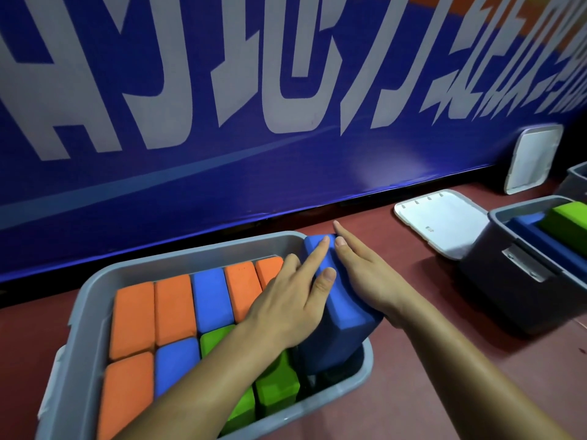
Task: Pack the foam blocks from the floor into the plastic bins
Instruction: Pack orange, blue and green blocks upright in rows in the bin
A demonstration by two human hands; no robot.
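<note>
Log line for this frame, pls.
left hand: flat on blue block top | right hand: flat on its side | block: tilted, right end of grey bin, not seated

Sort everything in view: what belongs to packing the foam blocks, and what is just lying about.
Job: large blue foam block between left hand and right hand; light grey plastic bin; dark grey plastic bin.
Lying about: white plastic lid on floor; white lid against wall; blue banner.
</note>
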